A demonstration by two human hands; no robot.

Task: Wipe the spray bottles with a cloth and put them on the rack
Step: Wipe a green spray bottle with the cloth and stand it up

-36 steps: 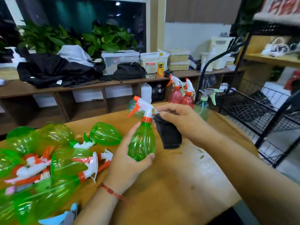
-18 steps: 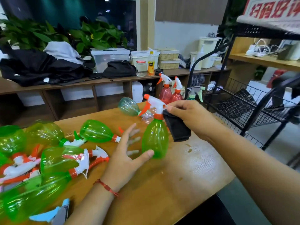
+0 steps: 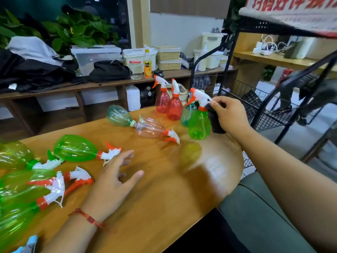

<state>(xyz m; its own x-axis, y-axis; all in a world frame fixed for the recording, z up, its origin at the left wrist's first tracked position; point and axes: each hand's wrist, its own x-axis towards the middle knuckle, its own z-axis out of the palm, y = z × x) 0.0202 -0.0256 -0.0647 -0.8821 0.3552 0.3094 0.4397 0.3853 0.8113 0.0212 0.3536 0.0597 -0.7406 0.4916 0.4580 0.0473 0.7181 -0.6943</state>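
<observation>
Pinching the green spray bottle (image 3: 199, 125) by its neck with the black cloth (image 3: 216, 122), the right hand (image 3: 229, 114) holds it aloft right of centre, likely bound for the wire rack (image 3: 264, 114); the left hand (image 3: 111, 181) hovers spread, empty.

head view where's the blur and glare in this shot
Head view: motion blur smears the fingers of the left hand; head view: a glare patch lies on the table near the green bottle that the right hand grips; head view: the posts of the rack look bowed.
</observation>
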